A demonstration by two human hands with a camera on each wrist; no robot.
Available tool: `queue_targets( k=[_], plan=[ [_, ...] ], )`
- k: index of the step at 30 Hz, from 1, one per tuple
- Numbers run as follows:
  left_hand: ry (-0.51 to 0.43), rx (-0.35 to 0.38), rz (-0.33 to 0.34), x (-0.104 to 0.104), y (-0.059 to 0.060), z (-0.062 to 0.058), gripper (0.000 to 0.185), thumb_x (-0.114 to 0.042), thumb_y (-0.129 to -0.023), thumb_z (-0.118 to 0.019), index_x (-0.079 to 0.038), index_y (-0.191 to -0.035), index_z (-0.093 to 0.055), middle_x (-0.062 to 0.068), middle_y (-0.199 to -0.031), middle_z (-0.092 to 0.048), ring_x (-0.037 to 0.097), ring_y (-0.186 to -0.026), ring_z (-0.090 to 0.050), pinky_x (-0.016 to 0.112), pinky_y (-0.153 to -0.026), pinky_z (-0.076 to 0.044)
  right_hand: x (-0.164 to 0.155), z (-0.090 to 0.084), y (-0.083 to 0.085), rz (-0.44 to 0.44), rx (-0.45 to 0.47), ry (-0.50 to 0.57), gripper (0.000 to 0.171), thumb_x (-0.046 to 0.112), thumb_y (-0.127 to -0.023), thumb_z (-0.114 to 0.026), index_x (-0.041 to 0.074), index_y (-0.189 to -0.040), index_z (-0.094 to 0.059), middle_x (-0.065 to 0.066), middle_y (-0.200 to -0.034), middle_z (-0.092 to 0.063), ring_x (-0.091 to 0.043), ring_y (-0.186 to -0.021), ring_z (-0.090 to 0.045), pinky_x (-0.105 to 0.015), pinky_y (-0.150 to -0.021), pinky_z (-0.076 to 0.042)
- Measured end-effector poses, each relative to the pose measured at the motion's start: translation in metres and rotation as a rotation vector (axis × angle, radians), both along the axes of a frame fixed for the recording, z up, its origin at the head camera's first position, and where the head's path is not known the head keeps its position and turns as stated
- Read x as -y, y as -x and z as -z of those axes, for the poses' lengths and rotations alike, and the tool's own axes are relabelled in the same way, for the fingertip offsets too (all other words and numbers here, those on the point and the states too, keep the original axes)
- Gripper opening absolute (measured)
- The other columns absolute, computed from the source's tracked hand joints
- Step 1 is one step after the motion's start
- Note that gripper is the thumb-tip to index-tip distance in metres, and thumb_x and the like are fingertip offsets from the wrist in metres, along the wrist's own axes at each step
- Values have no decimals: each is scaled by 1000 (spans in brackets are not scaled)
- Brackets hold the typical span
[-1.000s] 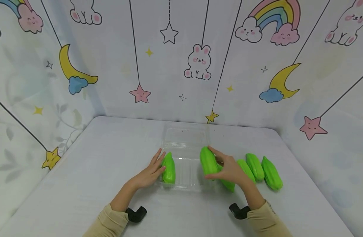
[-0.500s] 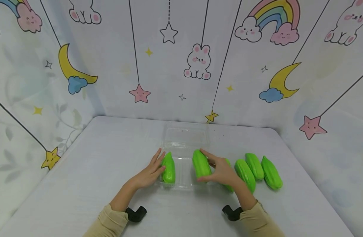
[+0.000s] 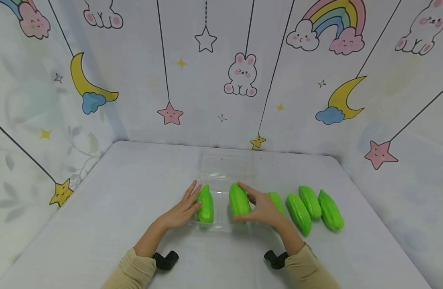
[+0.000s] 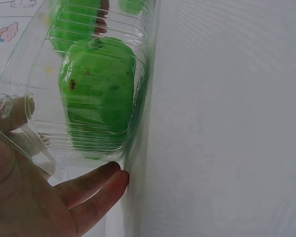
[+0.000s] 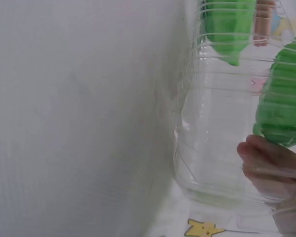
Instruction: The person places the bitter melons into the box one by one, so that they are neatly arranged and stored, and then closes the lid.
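Here, the stock as it stands.

Right hand: right hand (image 3: 265,208) holds a green gourd (image 3: 239,200), thumb under its near end, fingers (image 3: 247,189) curled over the far end.
Left hand: left hand (image 3: 181,212) lies with fingers straight and close together against the outer wall of a clear plastic tray (image 3: 221,218), touching it and gripping nothing.
Tray contents: one gourd in the tray (image 3: 206,204) sits just inside the wall, right against the left fingertips.
Change: over the last second the held gourd has travelled leftward from beside the loose row to above the tray floor, and the right wrist has followed it; the left hand has not shifted.
Meaning: I judge this the setting-in of a second gourd; the hold is not yet released and the piece looks to be just off or barely on the tray floor.
Loose stock: a partly hidden gourd (image 3: 277,202) lies just behind the right hand, with three more gourds (image 3: 311,208) in a row farther out, well clear of the fingers.
Head view only: shows the whole row, the hinged lid (image 3: 226,165) lying open beyond the fingertips, and the table (image 3: 98,208).
Left wrist view only: shows dark specks on the first gourd (image 4: 98,89) through the ribbed wall, and fingers (image 4: 96,190) along the tray's lower edge.
Right wrist view only: shows the thumb (image 5: 269,155) under the held gourd (image 5: 286,98), seen through the tray.
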State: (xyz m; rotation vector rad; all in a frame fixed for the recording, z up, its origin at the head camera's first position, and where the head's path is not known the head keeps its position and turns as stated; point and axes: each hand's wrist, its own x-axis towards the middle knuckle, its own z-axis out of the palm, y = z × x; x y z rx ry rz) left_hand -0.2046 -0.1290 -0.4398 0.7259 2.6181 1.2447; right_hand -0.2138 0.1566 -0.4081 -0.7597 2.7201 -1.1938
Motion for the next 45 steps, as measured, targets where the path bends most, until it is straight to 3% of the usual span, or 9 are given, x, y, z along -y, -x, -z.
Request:
queue_targets(
  k=[11,27,37,45],
  plan=[
    [0,0,1,0,-2,-2,59,-28,-101,-33,-10,-148,-2,12,-151,13,33,-137,3,58,-104,-15,14,5,-1,-5,25,34,105,45,-57,-84,13,-143,-33,-11,-138,-41,-33,-113,-52,-44,-92,-42],
    [-1,3,-1,-1,-1,-2,59,-30,-101,-33,-11,-148,-2,12,-151,13,33,-137,3,57,-104,-16,29,9,0,34,26,-22,103,46,-59,-83,11,-142,-34,-16,-132,-48,-33,-111,-54,-43,-89,-44],
    [-6,6,7,0,-1,-2,59,-28,-101,-33,-10,-148,-2,13,-151,13,32,-137,4,56,-104,-15,47,13,0,133,39,-84,109,55,-57,-80,12,-144,-31,-14,-123,-56,-26,-106,-56,-41,-81,-48],
    [-4,16,6,0,-1,-2,58,-29,-101,-32,-11,-148,-2,11,-151,14,32,-137,5,56,-104,-15,57,16,0,92,55,-85,111,53,-57,-81,6,-143,-29,-17,-126,-52,-27,-108,-54,-41,-84,-47]
  ],
)
